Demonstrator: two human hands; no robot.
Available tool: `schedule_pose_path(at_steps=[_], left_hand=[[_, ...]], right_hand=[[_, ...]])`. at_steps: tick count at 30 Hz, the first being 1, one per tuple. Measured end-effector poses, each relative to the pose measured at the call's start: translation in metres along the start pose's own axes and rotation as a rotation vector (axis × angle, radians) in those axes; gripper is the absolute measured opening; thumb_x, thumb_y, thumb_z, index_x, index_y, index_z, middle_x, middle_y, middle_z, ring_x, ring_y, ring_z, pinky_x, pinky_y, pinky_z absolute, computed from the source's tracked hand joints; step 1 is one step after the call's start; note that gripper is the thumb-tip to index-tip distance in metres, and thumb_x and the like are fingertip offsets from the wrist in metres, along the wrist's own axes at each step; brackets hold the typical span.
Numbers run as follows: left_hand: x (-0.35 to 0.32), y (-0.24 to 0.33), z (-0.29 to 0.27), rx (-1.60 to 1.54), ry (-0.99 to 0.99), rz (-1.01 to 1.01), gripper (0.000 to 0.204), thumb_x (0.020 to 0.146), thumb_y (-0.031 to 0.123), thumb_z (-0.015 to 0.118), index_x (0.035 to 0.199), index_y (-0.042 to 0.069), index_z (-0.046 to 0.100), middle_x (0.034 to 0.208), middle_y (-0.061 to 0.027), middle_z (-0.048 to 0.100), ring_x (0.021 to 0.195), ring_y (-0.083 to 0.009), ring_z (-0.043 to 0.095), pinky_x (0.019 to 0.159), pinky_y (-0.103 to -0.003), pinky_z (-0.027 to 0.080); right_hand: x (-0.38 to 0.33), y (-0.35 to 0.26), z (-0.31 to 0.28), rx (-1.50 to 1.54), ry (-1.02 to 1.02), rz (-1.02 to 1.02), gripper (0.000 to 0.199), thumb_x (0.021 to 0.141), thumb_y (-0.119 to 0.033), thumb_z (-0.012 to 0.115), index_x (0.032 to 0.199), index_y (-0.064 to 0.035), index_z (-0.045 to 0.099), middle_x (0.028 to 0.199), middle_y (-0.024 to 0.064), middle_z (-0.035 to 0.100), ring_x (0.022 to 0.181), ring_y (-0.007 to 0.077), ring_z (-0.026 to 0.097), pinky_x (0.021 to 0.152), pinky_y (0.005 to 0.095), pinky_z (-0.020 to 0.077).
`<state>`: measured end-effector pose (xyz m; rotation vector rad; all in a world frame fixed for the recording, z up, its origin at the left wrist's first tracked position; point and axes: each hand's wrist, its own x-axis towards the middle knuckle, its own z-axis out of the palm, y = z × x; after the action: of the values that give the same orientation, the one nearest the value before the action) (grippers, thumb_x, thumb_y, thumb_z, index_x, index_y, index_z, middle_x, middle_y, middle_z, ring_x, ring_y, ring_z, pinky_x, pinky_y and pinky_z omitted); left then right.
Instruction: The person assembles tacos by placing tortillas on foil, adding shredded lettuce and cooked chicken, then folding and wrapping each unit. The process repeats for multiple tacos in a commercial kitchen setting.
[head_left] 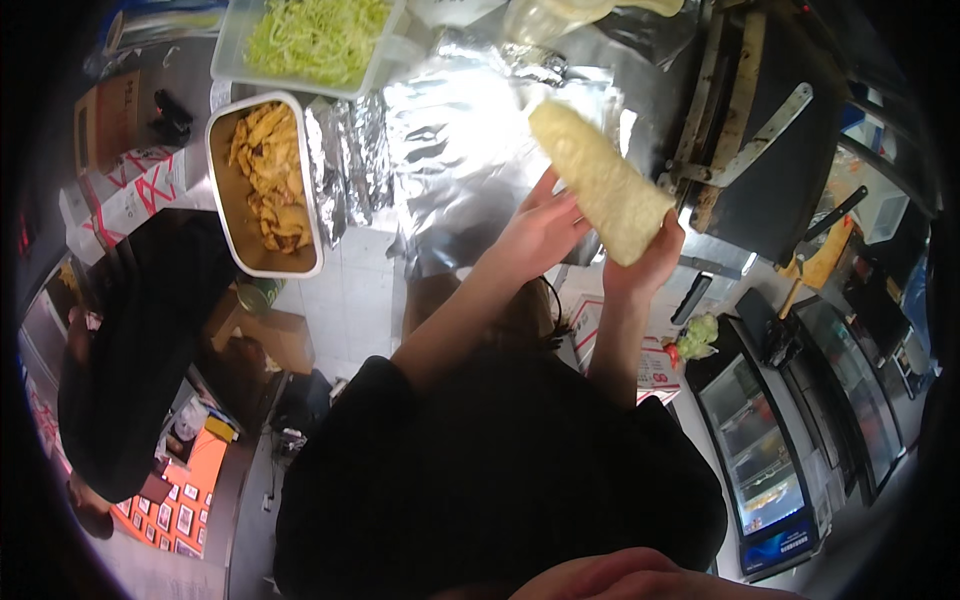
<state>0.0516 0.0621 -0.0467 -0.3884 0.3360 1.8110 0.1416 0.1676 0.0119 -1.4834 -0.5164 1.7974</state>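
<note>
The rolled flatbread wrap [600, 180] sits lifted above the foil-covered counter [450, 140], tilted so its narrow end points up and away and its wide end rests low in my right hand [650, 262]. That hand is closed around the bottom of the roll from beneath, while my left hand [535, 232] lies flat against its near side with the fingers spread, steadying more than gripping. To do this well, I would judge that the lower hand should keep the seam pinched shut so the filling cannot slide out, and the left palm should press evenly along the length rather than squeezing one spot, since the bread looks soft and could tear. Keeping the roll over the foil seems wise, so anything that drops lands there. Just beyond the foil to the left stands a metal tray of fried strips [265, 180], and above it a clear tub of shredded cabbage [315, 38]. To the right of the wrap is a dark round griddle [780, 150] with a long metal spatula [760, 135] laid across it. At the far left another person in a dark sleeve [140, 330] stands well apart from my hands.
</note>
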Motion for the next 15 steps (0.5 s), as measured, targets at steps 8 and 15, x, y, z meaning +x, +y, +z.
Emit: schedule_pose_path(at_steps=[8, 15], left_hand=[[-0.122, 0.045, -0.062, 0.809, 0.306, -0.062, 0.058, 0.104, -0.001, 0.073, 0.156, 0.004, 0.051, 0.139, -0.0125, 0.071, 0.122, -0.0248, 0.073, 0.096, -0.038, 0.065], [-0.172, 0.085, -0.089, 0.756, 0.191, -0.024, 0.064, 0.104, -0.003, 0.071, 0.162, 0.006, 0.045, 0.148, -0.0113, 0.067, 0.133, -0.0226, 0.067, 0.109, -0.038, 0.058]], right_hand=[[-0.044, 0.056, -0.079, -0.436, -0.329, 0.242, 0.048, 0.111, -0.022, 0.069, 0.151, 0.0034, 0.060, 0.139, 0.0143, 0.072, 0.127, 0.0217, 0.069, 0.110, 0.0373, 0.0547], [-0.060, 0.101, -0.059, -0.424, -0.282, 0.063, 0.035, 0.111, -0.017, 0.071, 0.139, 0.0040, 0.067, 0.128, 0.0098, 0.076, 0.115, 0.0160, 0.072, 0.100, 0.0324, 0.0579]])
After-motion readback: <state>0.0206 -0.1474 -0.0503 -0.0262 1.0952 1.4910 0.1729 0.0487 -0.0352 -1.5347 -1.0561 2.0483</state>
